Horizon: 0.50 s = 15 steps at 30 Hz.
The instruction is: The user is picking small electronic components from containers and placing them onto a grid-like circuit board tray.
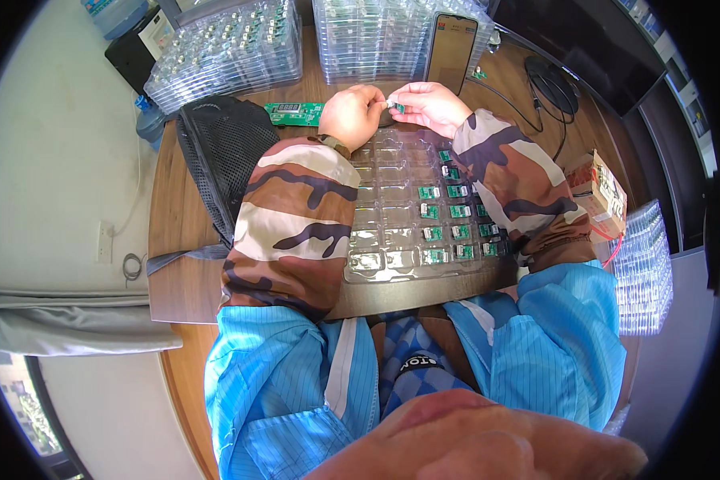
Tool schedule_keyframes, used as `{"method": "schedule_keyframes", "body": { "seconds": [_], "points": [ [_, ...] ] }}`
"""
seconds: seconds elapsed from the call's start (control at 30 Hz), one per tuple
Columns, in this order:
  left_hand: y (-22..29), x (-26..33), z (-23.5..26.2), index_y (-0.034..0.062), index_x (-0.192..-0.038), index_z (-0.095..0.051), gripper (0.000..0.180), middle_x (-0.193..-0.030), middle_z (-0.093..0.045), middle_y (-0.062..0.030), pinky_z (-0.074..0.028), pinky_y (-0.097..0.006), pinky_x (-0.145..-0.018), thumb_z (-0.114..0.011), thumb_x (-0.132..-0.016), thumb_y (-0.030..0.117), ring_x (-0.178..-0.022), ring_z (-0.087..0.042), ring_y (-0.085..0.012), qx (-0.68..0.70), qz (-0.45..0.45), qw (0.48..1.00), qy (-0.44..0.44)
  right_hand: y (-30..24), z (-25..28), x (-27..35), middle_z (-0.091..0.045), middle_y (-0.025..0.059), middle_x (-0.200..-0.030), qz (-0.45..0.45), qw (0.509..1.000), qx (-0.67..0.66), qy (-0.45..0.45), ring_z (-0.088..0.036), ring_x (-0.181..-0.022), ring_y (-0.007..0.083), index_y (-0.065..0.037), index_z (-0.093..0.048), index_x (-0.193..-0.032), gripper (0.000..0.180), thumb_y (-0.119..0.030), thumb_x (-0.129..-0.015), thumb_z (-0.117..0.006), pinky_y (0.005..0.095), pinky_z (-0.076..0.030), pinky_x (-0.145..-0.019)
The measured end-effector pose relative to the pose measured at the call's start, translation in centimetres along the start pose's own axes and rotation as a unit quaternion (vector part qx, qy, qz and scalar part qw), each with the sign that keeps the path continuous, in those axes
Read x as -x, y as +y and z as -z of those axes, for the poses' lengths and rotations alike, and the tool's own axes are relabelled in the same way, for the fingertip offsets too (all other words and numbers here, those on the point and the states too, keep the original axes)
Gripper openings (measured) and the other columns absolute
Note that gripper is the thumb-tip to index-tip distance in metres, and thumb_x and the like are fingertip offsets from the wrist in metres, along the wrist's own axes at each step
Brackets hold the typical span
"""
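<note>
My right hand [434,106] pinches a small green circuit board [400,107] with a white connector on it, above the far edge of the tray. Close against it, my left hand [352,116] is closed, its thumb and fingertips meeting at the white connector; what they hold there is too small to make out. Just left of that hand lies a larger green circuit board [294,114] with a digit display. Below both hands, a clear plastic tray [368,278] has several small green boards [430,211] in its right-hand pockets.
Stacks of clear trays [228,60] stand at the back, with a phone [451,52] propped upright beside them. On the left lies a black mesh bag [220,152]. A monitor [576,48], a coiled black cable [552,86] and a cardboard box [602,196] are on the right.
</note>
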<state>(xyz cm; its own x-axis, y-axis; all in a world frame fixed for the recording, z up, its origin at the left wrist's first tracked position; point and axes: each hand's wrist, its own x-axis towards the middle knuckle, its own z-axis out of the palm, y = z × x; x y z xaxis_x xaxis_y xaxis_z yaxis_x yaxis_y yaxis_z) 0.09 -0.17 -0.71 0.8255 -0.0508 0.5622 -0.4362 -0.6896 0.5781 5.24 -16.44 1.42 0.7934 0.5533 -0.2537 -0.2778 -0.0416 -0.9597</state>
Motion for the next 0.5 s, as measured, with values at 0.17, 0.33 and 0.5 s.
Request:
{"method": "schedule_keyframes", "body": {
  "seconds": [0.17,0.33,0.5],
  "points": [
    [0.0,0.0,0.2,0.0081,-0.073,-0.06,0.009,-0.074,-0.06,-0.0103,-0.045,-0.038,-0.061,-0.058,-0.072,0.016,-0.07,-0.057,-0.0291,-0.016,0.002,1.0,0.003,0.1,-0.4,-0.3,-0.059,0.0087,-0.084,0.005,1.0,-0.028,0.006,-0.057,-0.078,0.0147,0.001,-0.057,-0.087,0.011,-0.008,-0.08,-0.056,0.0276,-0.049,-0.076],
    [-0.1,0.0,0.0,0.0058,-0.079,-0.062,0.013,-0.071,-0.06,-0.0118,-0.045,-0.031,-0.057,-0.061,-0.073,0.017,-0.062,-0.058,-0.0244,-0.005,0.014,1.0,-0.007,-0.5,0.2,0.5,-0.057,0.0047,-0.094,0.007,0.996,0.088,-0.011,-0.056,-0.086,0.0142,-0.003,-0.054,-0.098,0.019,-0.018,-0.086,-0.05,0.0263,-0.047,-0.078],
    [-0.4,0.1,-0.2,0.0047,-0.08,-0.062,0.015,-0.07,-0.061,-0.0108,-0.045,-0.028,-0.056,-0.062,-0.073,0.018,-0.059,-0.059,-0.0189,0.024,0.052,0.998,-0.017,-1.5,3.5,7.0,-0.055,0.001,-0.093,0.171,0.964,0.205,-0.004,-0.051,-0.08,0.0087,-0.002,-0.054,-0.102,0.025,-0.021,-0.086,-0.05,0.022,-0.043,-0.071]
  ]
}}
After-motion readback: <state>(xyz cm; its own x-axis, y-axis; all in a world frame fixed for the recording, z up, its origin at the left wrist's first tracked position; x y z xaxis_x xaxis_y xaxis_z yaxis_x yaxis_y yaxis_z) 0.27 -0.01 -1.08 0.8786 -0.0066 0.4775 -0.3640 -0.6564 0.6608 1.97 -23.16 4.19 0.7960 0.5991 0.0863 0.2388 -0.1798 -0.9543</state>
